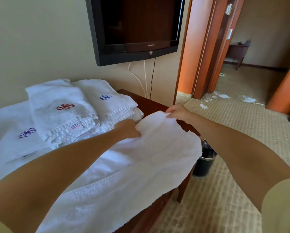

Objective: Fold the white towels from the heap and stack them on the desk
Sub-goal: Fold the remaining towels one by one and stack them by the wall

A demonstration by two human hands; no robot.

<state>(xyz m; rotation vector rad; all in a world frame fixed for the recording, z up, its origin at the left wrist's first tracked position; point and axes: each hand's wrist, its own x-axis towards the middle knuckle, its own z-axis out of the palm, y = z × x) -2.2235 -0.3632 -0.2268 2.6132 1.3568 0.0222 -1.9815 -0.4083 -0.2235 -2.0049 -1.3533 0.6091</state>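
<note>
The fingers (137,132) of our left hand (129,128) are curled and pinch the far edge of the white towel (157,157). The fingers (169,115) of our right hand (178,111) pinch the same edge at its other corner. Both arms reach out straight in front of us.

The towel lies flat on the bench (151,103), at the bench's right end. Its long way runs from us toward the wall, and the short edge we hold is the far one. Its right side hangs over the bench's right edge.

On the left part of the bench lie the folded towels (62,115). The top one has a red flower mark (65,106). The one behind it has a blue mark (105,97), and the one under it has a purple mark (27,132).

On the floor, just beside the bench's right end, stands a dark bin (204,163). We see something dark and shiny in it, but we cannot tell what it is.

On the wall above the bench hangs a black TV (134,26). Its cables (145,78) hang down behind the bench. To the right of the bench is an open doorway (206,47).
</note>
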